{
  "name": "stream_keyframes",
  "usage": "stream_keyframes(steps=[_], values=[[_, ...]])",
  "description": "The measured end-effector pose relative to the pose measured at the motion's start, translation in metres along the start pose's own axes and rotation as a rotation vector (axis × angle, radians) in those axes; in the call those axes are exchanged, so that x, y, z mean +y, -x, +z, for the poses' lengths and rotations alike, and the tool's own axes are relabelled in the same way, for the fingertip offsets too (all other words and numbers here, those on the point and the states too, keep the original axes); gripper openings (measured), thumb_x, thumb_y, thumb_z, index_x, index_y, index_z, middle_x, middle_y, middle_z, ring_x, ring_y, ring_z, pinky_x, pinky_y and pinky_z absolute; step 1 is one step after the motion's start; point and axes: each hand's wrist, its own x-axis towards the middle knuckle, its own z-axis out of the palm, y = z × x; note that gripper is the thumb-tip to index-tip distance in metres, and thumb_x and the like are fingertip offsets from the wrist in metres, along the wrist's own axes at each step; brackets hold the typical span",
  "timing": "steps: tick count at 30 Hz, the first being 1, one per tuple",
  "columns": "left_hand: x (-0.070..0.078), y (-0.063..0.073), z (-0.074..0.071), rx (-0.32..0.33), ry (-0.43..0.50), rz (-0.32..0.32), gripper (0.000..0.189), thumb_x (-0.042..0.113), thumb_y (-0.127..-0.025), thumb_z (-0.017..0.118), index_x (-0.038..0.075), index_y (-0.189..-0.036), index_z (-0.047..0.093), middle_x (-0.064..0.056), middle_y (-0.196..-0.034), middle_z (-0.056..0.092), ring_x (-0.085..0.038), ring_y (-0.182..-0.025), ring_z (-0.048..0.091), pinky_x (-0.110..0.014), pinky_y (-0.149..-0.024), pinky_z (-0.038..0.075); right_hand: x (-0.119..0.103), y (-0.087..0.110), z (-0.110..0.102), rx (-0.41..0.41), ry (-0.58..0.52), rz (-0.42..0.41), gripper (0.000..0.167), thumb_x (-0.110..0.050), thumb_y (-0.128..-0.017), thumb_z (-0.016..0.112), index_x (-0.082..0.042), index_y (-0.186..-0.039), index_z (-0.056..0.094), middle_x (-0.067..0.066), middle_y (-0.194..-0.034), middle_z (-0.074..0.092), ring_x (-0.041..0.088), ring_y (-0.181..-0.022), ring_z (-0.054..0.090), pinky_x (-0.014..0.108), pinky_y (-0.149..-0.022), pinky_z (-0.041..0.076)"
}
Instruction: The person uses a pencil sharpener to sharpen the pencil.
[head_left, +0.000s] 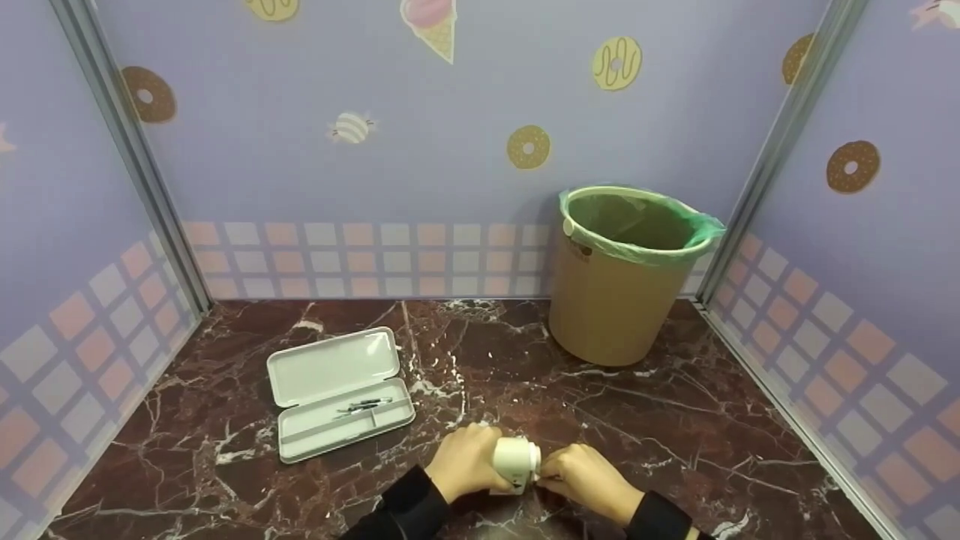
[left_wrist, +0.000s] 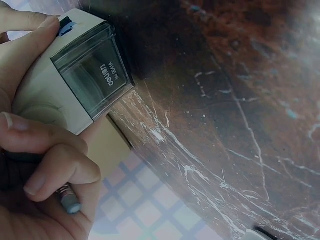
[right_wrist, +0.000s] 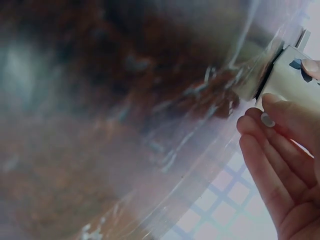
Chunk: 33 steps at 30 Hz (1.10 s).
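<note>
My left hand (head_left: 466, 461) grips a pale pencil sharpener (head_left: 511, 461) on its side near the counter's front. In the left wrist view its dark see-through shavings drawer (left_wrist: 92, 70) faces the camera, and the thumb presses beside a blue leaf mark. A pencil's grey end (left_wrist: 72, 204) shows under the curled fingers of that same hand; the rest of the pencil is hidden. At the sharpener's right end, my right hand (head_left: 589, 476) pinches a small white crank knob (right_wrist: 268, 119) between thumb and fingers.
Left of the hands lies an open pencil case (head_left: 334, 367) with a few dark slim items inside. A tan waste bin (head_left: 615, 307) lined with a green bag stands at the back right. Patterned walls (head_left: 450, 172) enclose the marble-look counter (head_left: 600, 420).
</note>
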Motion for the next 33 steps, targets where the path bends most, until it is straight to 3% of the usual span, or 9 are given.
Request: stream_keyframes(steps=[19,26,33], values=[[-0.002,-0.001,-0.002,0.005,-0.017,-0.004,0.052,0.044,-0.053,0.097,0.012,-0.081,0.068,-0.002,-0.075,0.068,-0.014,-0.061,0.060,-0.028,-0.053,0.049,-0.002,0.006,-0.003,0.036,-0.033,-0.072,0.007,-0.009,-0.085,0.081,-0.014,-0.090,0.081,-0.004,-0.084,0.080,0.002,-0.075,0.073,0.010,-0.067,0.053],[0.000,-0.001,-0.002,-0.005,-0.025,-0.017,0.049,0.039,-0.052,0.096,0.011,-0.081,0.068,-0.001,-0.075,0.068,-0.014,-0.062,0.060,-0.028,-0.054,0.049,-0.006,0.010,-0.004,0.031,-0.058,-0.066,0.009,-0.011,-0.085,0.080,-0.014,-0.093,0.081,-0.005,-0.087,0.080,0.002,-0.077,0.074,0.009,-0.070,0.054],[0.001,-0.001,-0.004,-0.023,-0.014,-0.023,0.045,0.031,-0.052,0.095,0.010,-0.081,0.067,-0.002,-0.075,0.068,-0.014,-0.061,0.059,-0.028,-0.053,0.047,-0.008,0.013,-0.005,0.056,0.003,-0.109,0.005,-0.013,-0.085,0.080,-0.016,-0.090,0.080,-0.007,-0.083,0.078,0.000,-0.073,0.070,0.010,-0.067,0.052]])
